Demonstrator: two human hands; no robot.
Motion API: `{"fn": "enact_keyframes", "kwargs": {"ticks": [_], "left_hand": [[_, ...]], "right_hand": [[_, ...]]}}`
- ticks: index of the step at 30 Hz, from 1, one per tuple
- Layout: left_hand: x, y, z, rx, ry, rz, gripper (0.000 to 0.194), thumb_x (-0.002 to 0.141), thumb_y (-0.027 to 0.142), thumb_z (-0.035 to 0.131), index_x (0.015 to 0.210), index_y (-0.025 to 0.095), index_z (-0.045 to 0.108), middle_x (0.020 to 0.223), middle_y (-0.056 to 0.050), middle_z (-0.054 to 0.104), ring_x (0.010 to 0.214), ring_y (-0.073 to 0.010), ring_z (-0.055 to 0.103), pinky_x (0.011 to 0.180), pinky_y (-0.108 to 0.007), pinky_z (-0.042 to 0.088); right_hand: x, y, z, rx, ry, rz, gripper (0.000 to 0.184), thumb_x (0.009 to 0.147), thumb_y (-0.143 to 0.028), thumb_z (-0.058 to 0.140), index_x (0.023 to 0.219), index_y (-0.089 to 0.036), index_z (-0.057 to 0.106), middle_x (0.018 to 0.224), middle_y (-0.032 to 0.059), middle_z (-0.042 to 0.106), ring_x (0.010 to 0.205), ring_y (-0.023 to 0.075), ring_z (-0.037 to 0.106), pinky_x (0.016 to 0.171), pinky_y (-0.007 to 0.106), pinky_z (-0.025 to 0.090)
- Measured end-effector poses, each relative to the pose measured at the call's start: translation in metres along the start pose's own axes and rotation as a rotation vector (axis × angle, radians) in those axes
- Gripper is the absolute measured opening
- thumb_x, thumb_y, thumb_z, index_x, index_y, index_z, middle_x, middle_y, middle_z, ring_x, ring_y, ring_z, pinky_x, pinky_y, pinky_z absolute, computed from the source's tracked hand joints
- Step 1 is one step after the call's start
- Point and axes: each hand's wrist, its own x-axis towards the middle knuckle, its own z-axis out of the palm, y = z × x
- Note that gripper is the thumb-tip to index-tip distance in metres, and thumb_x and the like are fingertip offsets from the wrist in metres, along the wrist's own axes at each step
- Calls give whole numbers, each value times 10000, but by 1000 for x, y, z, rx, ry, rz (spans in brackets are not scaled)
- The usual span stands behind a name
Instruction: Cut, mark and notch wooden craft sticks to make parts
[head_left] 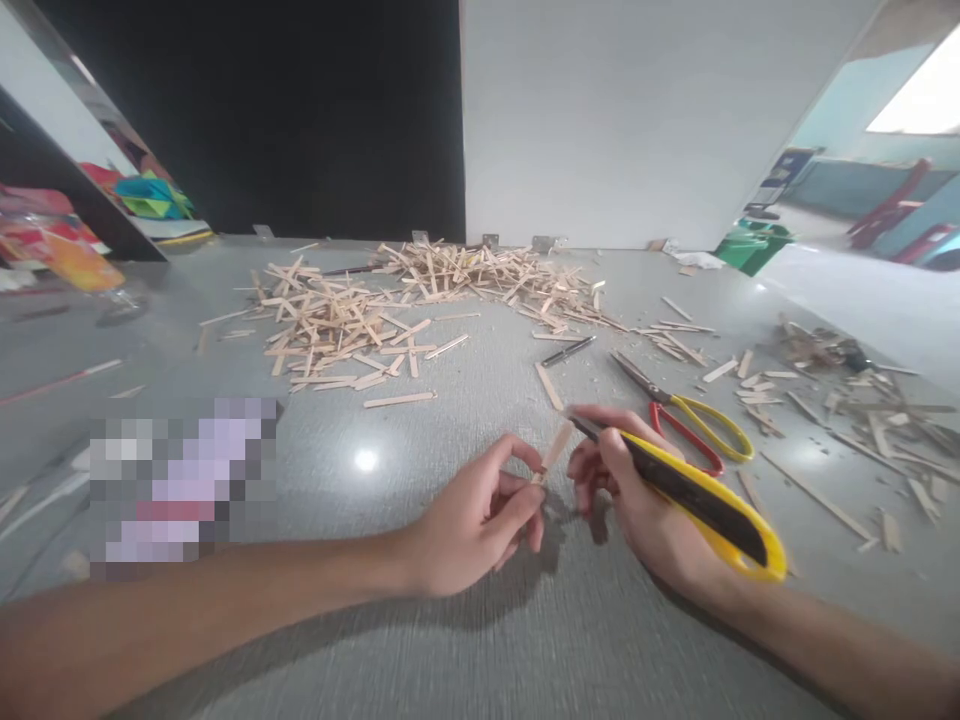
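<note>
My left hand (480, 520) is closed in a pinch on a short flat wooden stick (556, 448) that stands tilted between my two hands. My right hand (637, 490) grips a yellow and black utility knife (701, 500), its blade tip touching the upper end of that stick. Both hands hover just above the grey table (480, 640), near its front middle.
A large heap of cut wooden sticks (352, 325) lies at the back, spreading right. Red and yellow scissors (686, 415) lie just beyond my right hand, a dark pen (568, 351) behind them. Wood scraps (862, 400) litter the right side. A blurred patch (180, 480) sits left.
</note>
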Motion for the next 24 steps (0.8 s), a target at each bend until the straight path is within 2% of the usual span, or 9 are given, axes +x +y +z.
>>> {"fn": "enact_keyframes", "kwargs": {"ticks": [3,6,10,13,21,24], "left_hand": [[0,-1,1,60,-9,15,213,1083,436,423,1122,232,473,715,35,641,437,-70,429,427,-192,380],[0,-3,2,147,44,68,229,1073,418,457,1147,218,539,755,16,659,464,-76,466,440,-198,395],[-3,-6,3,285,175,193,177,1054,320,516,1177,222,596,807,11,681,600,-96,549,584,-219,459],[-4,-8,5,354,230,262,140,1049,246,504,1091,217,634,896,-7,721,705,-107,615,654,-223,473],[-4,-10,5,427,277,339,98,1012,168,559,926,204,588,718,59,592,565,-63,459,534,-179,368],[-5,-9,5,430,257,357,121,1029,151,512,936,204,569,760,46,607,602,-65,497,559,-174,393]], "right_hand": [[-2,-4,4,-70,-55,-46,202,979,-390,680,1134,-260,663,607,-43,662,447,118,602,358,173,442],[-4,-6,7,-92,-16,-73,106,969,-293,689,1064,-258,659,570,-67,646,402,91,577,374,159,442],[-3,-7,9,-105,8,-97,77,965,-231,672,1037,-251,652,593,-66,669,414,84,599,398,152,469],[-3,-7,9,-108,-1,-104,90,965,-214,661,1045,-251,646,606,-60,689,429,98,616,388,161,477],[-7,-5,9,-114,-17,-166,112,971,-193,658,1060,-262,647,567,-73,699,434,99,644,445,170,511],[-7,-7,9,-107,-23,-154,101,968,-192,665,1044,-256,646,584,-58,720,466,116,680,450,175,530]]}}
